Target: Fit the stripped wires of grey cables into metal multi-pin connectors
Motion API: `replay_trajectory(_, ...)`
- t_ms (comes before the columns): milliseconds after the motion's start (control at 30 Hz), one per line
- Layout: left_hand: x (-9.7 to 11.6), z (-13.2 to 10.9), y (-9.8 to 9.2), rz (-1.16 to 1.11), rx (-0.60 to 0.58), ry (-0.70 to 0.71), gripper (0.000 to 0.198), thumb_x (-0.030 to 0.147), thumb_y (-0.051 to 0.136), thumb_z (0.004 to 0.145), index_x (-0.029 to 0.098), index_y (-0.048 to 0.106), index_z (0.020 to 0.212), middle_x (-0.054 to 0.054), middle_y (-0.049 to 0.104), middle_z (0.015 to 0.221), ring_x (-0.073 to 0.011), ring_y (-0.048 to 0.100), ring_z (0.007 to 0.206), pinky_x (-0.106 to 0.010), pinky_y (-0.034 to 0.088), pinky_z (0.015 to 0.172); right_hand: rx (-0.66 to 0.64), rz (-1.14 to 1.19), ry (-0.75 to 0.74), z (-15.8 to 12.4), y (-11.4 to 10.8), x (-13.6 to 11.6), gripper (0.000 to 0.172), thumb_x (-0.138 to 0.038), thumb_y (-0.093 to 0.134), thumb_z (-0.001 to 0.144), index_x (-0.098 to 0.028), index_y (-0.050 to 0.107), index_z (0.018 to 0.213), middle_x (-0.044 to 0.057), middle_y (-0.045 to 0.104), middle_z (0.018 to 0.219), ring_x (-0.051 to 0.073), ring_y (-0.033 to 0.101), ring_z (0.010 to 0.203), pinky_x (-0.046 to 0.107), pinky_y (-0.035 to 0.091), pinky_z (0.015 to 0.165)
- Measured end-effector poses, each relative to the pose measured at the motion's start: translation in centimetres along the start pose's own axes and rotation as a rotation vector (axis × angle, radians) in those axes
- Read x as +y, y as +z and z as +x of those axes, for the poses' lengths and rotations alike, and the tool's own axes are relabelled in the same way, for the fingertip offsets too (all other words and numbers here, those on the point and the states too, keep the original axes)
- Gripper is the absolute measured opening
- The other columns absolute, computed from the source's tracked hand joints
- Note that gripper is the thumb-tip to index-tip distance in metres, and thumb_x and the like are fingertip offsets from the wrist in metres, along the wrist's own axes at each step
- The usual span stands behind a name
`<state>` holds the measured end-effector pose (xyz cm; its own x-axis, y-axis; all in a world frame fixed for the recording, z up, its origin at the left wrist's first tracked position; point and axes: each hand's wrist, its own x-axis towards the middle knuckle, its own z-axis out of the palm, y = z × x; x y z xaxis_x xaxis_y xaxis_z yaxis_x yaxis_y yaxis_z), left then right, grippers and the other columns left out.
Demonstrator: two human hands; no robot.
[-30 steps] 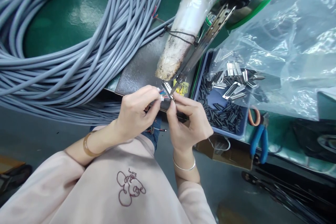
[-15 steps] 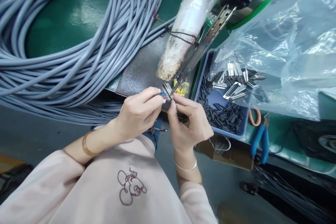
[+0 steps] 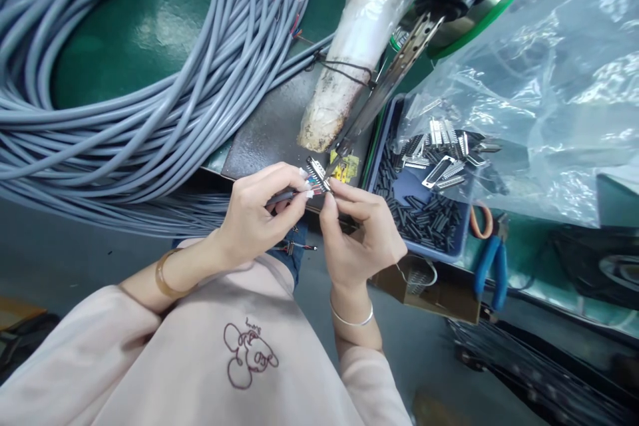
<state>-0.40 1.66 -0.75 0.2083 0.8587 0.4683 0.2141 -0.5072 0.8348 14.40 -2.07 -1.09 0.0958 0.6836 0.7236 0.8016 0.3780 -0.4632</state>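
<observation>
My left hand (image 3: 262,212) pinches the thin coloured wires (image 3: 313,190) at the end of a grey cable (image 3: 281,198). The wire ends lie against the pin row of a metal D-sub connector (image 3: 317,172); whether any is joined, I cannot tell. My right hand (image 3: 363,229) grips the connector's near end between thumb and index finger. Just above the connector is the tip of a soldering iron (image 3: 360,118), fixed on a slant. Beside the tip lies a small yellow piece (image 3: 345,168). The fingers hide part of the wires.
A wrapped whitish tube (image 3: 339,73) hangs beside the iron. Bundled grey cables (image 3: 150,110) cover the left of the bench. To the right are a blue bin (image 3: 409,184) of connectors and black sleeves, a plastic bag (image 3: 539,93) and blue-handled pliers (image 3: 492,266).
My left fingers have shifted on the wires, and the grey cable now shows between thumb and index finger. My right hand and the connector have hardly moved.
</observation>
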Motion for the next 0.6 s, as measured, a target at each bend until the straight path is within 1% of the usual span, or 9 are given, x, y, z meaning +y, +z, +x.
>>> replay_trajectory(200,0.26,0.66,-0.05,0.096,0.013,0.089,0.014,0.004,0.062,0.087,0.016,0.062,0.079,-0.001,0.071,0.080,-0.0067,0.057,0.062,-0.018,0.045,0.056,-0.008,0.010,0.004,0.19,-0.06,-0.10,0.018,-0.009,0.074,0.086,-0.022,0.061,0.085,0.001,0.081,0.095,0.013,0.077,0.083,0.025,0.061,0.076)
replay_trajectory(333,0.20,0.80,-0.09,0.127,0.007,0.112,0.014,0.004,0.062,0.087,0.015,0.062,0.079,-0.001,0.071,0.081,-0.0059,0.055,0.060,-0.018,0.042,0.054,-0.010,0.026,0.034,0.27,0.09,0.03,0.017,-0.010,0.073,0.086,-0.023,0.061,0.085,0.001,0.080,0.096,0.013,0.077,0.084,0.026,0.062,0.076)
replay_trajectory(400,0.11,0.77,-0.07,0.123,0.010,0.100,0.014,0.004,0.062,0.087,0.015,0.062,0.079,-0.001,0.071,0.082,-0.0052,0.052,0.058,-0.018,0.042,0.054,-0.009,0.037,0.041,0.33,0.19,0.08,0.017,-0.011,0.073,0.087,-0.023,0.062,0.085,0.000,0.080,0.095,0.014,0.077,0.083,0.027,0.062,0.075)
replay_trajectory(500,-0.02,0.70,-0.01,0.067,0.014,0.042,0.012,0.004,0.064,0.086,0.015,0.063,0.081,-0.001,0.072,0.084,-0.0033,0.048,0.053,-0.018,0.041,0.052,0.000,0.049,0.050,0.38,0.31,0.12,0.016,-0.011,0.073,0.087,-0.023,0.062,0.084,0.000,0.080,0.095,0.015,0.077,0.083,0.029,0.063,0.075)
replay_trajectory(600,-0.07,0.68,0.03,0.042,0.014,0.020,0.012,0.005,0.064,0.086,0.015,0.063,0.080,-0.002,0.072,0.084,-0.0036,0.049,0.054,-0.018,0.042,0.053,0.000,0.051,0.055,0.34,0.37,0.18,0.017,-0.011,0.073,0.087,-0.023,0.062,0.085,0.000,0.080,0.095,0.014,0.077,0.084,0.028,0.063,0.076)
